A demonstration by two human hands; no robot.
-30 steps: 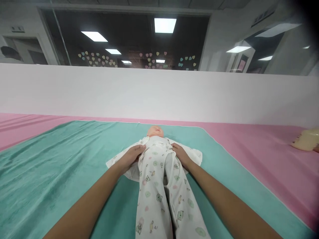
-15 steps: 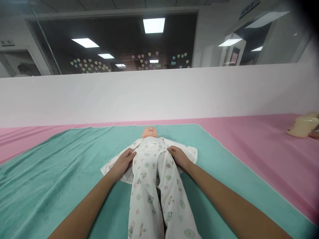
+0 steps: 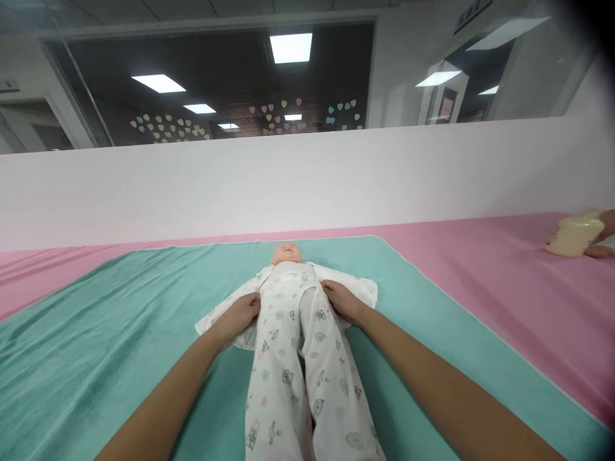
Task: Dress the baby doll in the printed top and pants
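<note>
A baby doll (image 3: 287,252) lies on its back on a teal blanket (image 3: 144,320), its head at the far end. It has on a white long-sleeved shirt (image 3: 353,287) with the sleeves spread out to both sides. White baby pants (image 3: 283,358) printed with small animals cover its lower body and legs. At the left side of the waist, my left hand (image 3: 244,314) is closed with its fingers on the pants' edge. My right hand (image 3: 340,299) pinches the waist edge on the other side. The fingertips of both hands are partly hidden.
Pink cloth (image 3: 504,282) surrounds the blanket. A low white wall (image 3: 288,179) runs behind it, with windows above. At the far right is a pale yellow object (image 3: 574,235), with part of what looks like another person's hand (image 3: 606,224) beside it.
My left fingers have curled in closer at the pants' side. The pants' waist sits slightly changed at the front. The pale yellow object shows more fully, and the view has shifted a little.
</note>
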